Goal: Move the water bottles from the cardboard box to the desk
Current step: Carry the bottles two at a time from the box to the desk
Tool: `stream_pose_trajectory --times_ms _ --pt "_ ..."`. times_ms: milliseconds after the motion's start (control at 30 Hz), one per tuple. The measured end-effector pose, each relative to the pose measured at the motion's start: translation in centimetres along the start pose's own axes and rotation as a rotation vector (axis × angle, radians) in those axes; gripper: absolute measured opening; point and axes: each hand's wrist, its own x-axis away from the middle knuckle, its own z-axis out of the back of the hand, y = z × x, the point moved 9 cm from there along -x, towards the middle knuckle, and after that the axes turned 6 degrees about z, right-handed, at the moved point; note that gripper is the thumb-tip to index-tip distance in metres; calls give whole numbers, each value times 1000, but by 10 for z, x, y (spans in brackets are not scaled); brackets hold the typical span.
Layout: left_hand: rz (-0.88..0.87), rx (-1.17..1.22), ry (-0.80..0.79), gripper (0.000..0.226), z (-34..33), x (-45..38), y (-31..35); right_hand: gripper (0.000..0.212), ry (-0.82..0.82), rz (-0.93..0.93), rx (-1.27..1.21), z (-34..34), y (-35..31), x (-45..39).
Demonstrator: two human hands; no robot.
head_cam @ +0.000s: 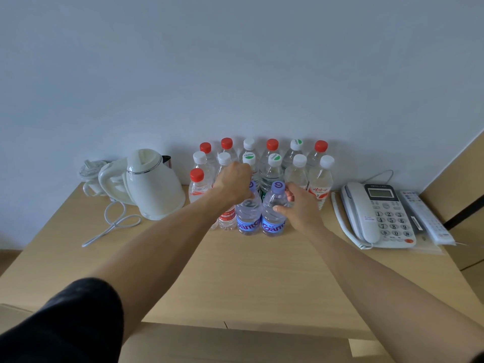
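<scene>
Two purple-capped water bottles with blue labels stand side by side on the wooden desk [235, 279]. My left hand [233, 183] is closed over the top of the left bottle [248, 218], hiding its cap. My right hand [298, 205] wraps the shoulder of the right bottle [273, 218], thumb in front and fingers behind; its purple cap shows. Behind them, several more bottles [272, 163] with red, white and green-white caps stand in rows against the wall. A cardboard flap [235, 344] lies along the bottom edge, the box's inside hidden.
A white electric kettle [152, 184] with its loose cord [112, 224] sits left of the bottles. A white desk phone [379, 216] and a remote control [424, 218] lie at the right. The wall is close behind.
</scene>
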Motion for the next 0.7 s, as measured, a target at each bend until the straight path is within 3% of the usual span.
stream_pose_trajectory --times_ms 267,700 --pt "31 4 -10 33 0 0 0 44 -28 12 -16 1 0 0" --pt "65 42 -14 33 -2 1 -3 42 72 -32 11 -2 -2 9"
